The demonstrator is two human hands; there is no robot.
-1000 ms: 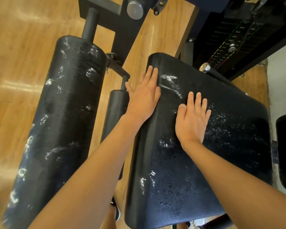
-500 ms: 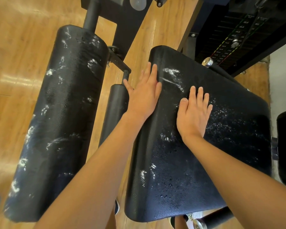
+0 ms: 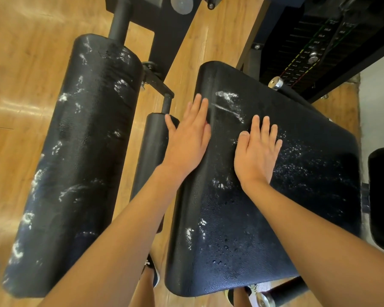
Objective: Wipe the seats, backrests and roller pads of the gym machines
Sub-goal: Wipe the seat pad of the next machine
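At the far left, the big roller pad (image 3: 75, 156) runs from near me up toward the machine's frame (image 3: 164, 36), its black skin flecked with white foam streaks not yet wiped off. Just to its right, lower over the wooden floor (image 3: 20, 74), a thinner roller pad (image 3: 152, 156) hangs on its own short bar and looks free of foam. The left hand (image 3: 187, 140) lies flat on the left edge of the seat pad (image 3: 275, 218), fingers straight and together, thumb spread toward the top of the thin roller; whether the thumb touches it I cannot tell. The right hand (image 3: 256, 156) lies flat too, fingers straight, on the seat's far half, just beside the left hand but apart from it. Neither hand holds anything, and no cloth shows anywhere. The seat is wet: foam streaks by its far left corner, fine spatter toward its right edge, droplets near its near edge. Beyond the far right corner stand the weight stack (image 3: 308, 41) and a metal knob (image 3: 276, 83); another dark pad (image 3: 382, 196) shows at the right border. I judge the step to be spreading the cleaner over the seat with bare palms, early in the task. The next move calls for sweeping strokes across the whole seat toward its near edge, then the foam-flecked big roller, with something absorbent if it is to come dry.
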